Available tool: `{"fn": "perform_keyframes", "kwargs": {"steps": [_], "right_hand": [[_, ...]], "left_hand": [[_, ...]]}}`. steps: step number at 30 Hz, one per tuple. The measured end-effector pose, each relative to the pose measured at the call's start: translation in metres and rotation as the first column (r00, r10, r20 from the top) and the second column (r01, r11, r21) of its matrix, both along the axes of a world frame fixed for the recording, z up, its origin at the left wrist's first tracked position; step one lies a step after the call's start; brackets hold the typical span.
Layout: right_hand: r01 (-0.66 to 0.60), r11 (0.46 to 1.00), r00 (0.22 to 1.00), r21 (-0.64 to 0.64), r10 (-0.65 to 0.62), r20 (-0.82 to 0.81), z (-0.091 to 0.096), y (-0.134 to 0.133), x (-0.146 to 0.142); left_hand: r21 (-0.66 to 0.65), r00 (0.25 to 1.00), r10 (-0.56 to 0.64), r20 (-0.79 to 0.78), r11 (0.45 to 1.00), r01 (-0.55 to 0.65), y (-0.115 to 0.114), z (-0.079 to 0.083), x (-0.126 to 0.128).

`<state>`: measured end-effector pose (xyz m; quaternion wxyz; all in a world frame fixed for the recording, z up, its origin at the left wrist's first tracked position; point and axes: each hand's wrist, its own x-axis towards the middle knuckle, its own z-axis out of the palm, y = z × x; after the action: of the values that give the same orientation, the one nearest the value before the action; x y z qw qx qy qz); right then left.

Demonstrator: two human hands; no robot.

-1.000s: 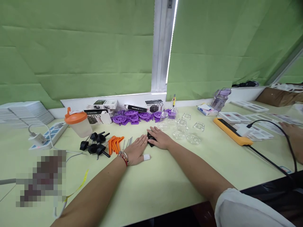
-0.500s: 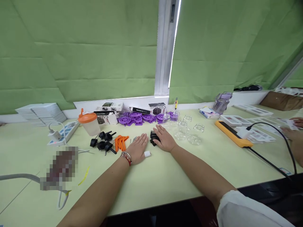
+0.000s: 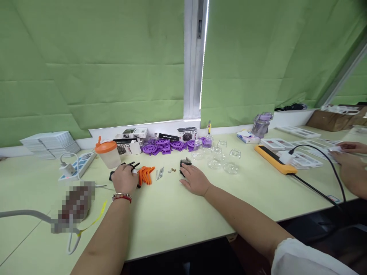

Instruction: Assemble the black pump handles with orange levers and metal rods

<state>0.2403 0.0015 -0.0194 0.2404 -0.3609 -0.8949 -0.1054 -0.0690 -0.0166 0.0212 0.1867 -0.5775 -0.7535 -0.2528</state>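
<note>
My left hand (image 3: 124,178) lies over a cluster of black knobbed parts (image 3: 129,165) on the pale green table (image 3: 177,214), fingers curled round one of them. Orange clips (image 3: 146,173) and thin metal pins (image 3: 159,173) lie just to its right. Flat on the table rests my right hand (image 3: 195,178), fingers spread, fingertips beside a small stack of black toothed parts (image 3: 185,165). A bandage wraps my left thumb.
Purple wheels (image 3: 163,145), boxes (image 3: 187,133) and clear glass jars (image 3: 220,158) fill the back. An orange-lidded cup (image 3: 107,152), a power strip (image 3: 76,165), a yellow tool (image 3: 272,159) with black cable and another person's hands (image 3: 348,162) are around.
My left hand moved left from beside the right hand onto the black knobbed parts and closed. My right hand slid slightly back off the black toothed stack.
</note>
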Motion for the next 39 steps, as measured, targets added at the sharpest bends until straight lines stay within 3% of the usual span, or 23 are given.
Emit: {"fn": "perform_keyframes", "kwargs": {"steps": [3, 8, 17, 34, 39], "right_hand": [[0.037, 0.999, 0.999, -0.012, -0.037, 0.020, 0.002, -0.002, -0.001], [0.055, 0.997, 0.997, -0.060, -0.052, 0.051, 0.006, -0.003, -0.002], [0.034, 0.993, 0.998, -0.115, -0.027, 0.056, 0.007, 0.001, -0.001], [0.052, 0.986, 0.998, -0.160, -0.046, 0.038, 0.012, -0.001, 0.000], [0.190, 0.958, 0.957, -0.215, -0.230, -0.177, 0.007, 0.012, 0.013]], "left_hand": [[-0.021, 0.996, 0.061, 0.069, 0.998, -0.059, -0.002, -0.003, -0.009], [-0.116, 0.927, 0.144, 0.346, 0.987, -0.109, -0.003, -0.003, -0.029], [-0.241, 0.874, 0.101, 0.475, 0.970, 0.019, 0.004, -0.013, -0.042], [-0.235, 0.918, 0.109, 0.382, 0.972, -0.017, 0.006, -0.016, -0.048], [-0.208, 0.961, 0.100, 0.258, 0.977, -0.046, 0.004, -0.008, -0.038]]}}
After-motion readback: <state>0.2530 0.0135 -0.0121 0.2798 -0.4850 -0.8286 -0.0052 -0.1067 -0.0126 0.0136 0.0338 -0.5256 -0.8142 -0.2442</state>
